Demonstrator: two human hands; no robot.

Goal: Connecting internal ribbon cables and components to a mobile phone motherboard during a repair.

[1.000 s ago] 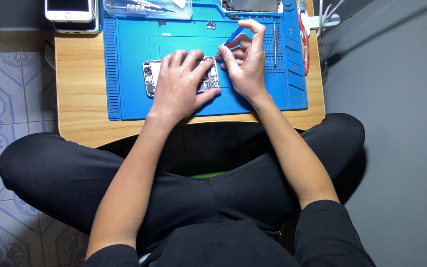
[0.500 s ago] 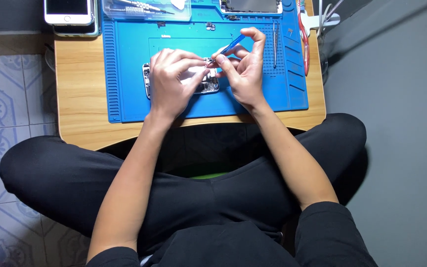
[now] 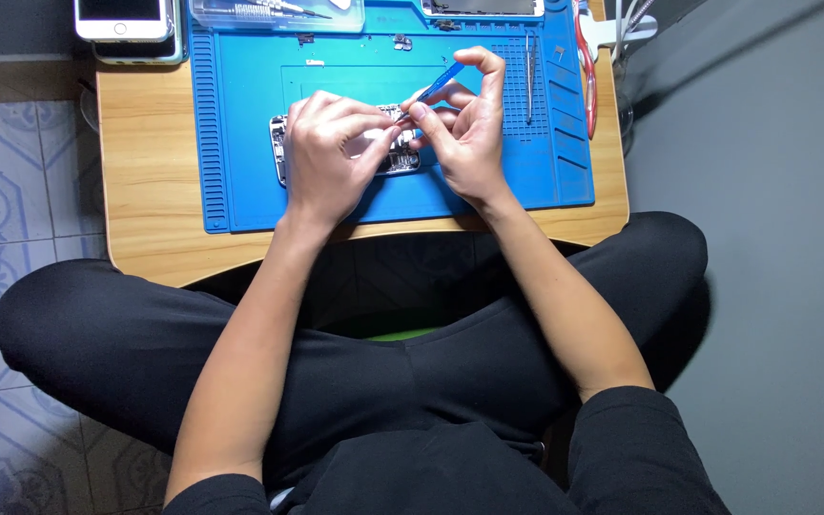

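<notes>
From the head view, the right hand [image 3: 469,138] has its grip closed on a slim blue pry tool [image 3: 441,82] — thumb and forefinger pinch the upper end while the tip slants down and left to meet the opened phone [image 3: 283,153]. The left hand [image 3: 326,157] lies over that phone with its grip narrow, fingertips curled onto the exposed parts near the tool's tip; whether it pinches some small piece there cannot be told. The phone rests near the middle of a blue repair mat [image 3: 240,105], mostly hidden beneath both hands. The mat covers most of a small wooden surface [image 3: 145,172] with rounded corners. Along the far edge sit a white phone [image 3: 122,17] at the left corner, a clear plastic tray [image 3: 274,13] of tools beside it, and a dark phone part [image 3: 481,8] further right. Metal tweezers [image 3: 529,76] lie on the mat's ridged right section, red-handled cutters [image 3: 584,67] at the mat's right edge. Patterned floor tiles [image 3: 2,172] show to the left, a grey wall to the right. Both forearms reach forward from a cross-legged lap in black trousers, wrists bent inward so the hands meet over the phone.
</notes>
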